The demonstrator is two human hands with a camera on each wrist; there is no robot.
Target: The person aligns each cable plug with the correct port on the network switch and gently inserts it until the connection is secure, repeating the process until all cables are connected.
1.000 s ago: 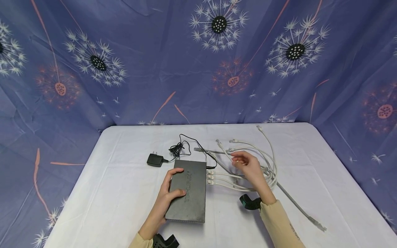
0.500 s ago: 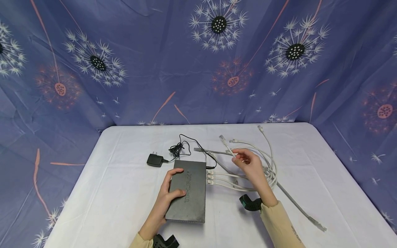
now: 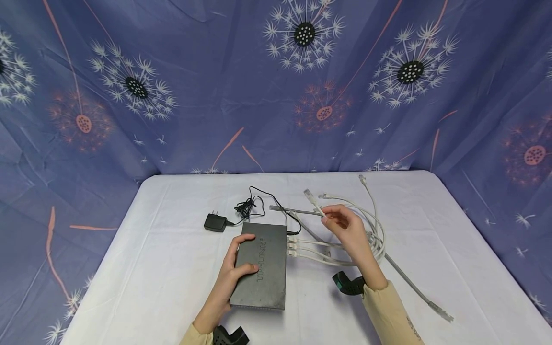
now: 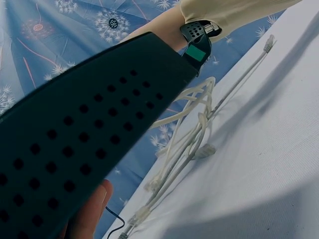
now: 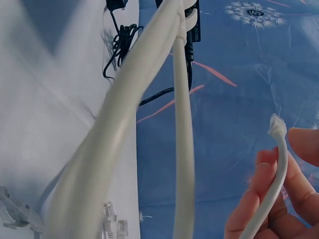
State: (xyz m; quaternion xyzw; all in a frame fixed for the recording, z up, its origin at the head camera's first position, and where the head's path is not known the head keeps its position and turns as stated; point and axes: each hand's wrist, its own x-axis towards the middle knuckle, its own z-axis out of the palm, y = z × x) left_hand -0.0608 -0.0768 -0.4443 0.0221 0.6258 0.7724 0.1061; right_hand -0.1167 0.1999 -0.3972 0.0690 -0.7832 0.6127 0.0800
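A black TP-LINK network switch (image 3: pixel 271 287) is gripped at its left side by my left hand (image 3: pixel 226 278), thumb and a finger over its top. The left wrist view shows the vented dark face of the switch (image 4: pixel 99 119) and a fingertip (image 4: pixel 97 209) at its edge. White Ethernet plugs (image 3: pixel 293 247) sit in the right side of the switch. My right hand (image 3: pixel 351 235) pinches a white Ethernet cable close behind its clear plug (image 3: pixel 308 194), which points up and left. In the right wrist view this plug (image 5: pixel 277 124) shows just beyond the thumb.
A black power adapter (image 3: pixel 215 223) lies behind the switch, its cord (image 3: pixel 246 208) bundled and running to the switch. White cable loops (image 3: pixel 379 239) and a grey Ethernet cable (image 3: pixel 409 282) lie around my right hand on the white tablecloth (image 3: pixel 142 278). Patterned cloth (image 3: pixel 241 86) hangs behind.
My right hand has lifted the pinched Ethernet cable, its plug rising and shifting slightly right, then settling a little back left. My left hand and the switch have stayed put.
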